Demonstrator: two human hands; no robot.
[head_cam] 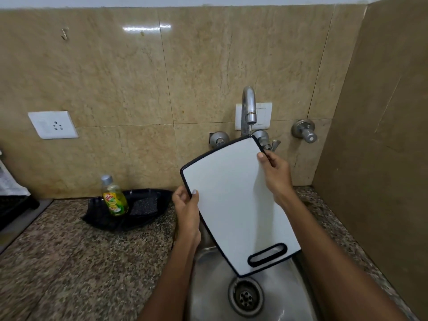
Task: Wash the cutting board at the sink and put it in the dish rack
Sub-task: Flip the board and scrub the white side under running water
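Note:
A white cutting board (pixel 231 200) with a black rim and a slot handle at its lower end is held tilted above the steel sink (pixel 213 286). My left hand (pixel 186 210) grips its left edge, thumb on the face. My right hand (pixel 275 172) grips its upper right edge. The board's top corner sits right under the spout of the chrome tap (pixel 249 107), where a thin stream of water runs onto it. No dish rack can be made out for certain.
A black tray (pixel 152 216) on the granite counter (pixel 69 262) holds a green dish-soap bottle (pixel 114 198) and a dark scrub pad (pixel 143 205). Tap valves (pixel 304 130) stick out of the tiled wall. A dark object (pixel 11 207) sits at the left edge. The drain (pixel 245 296) is below the board.

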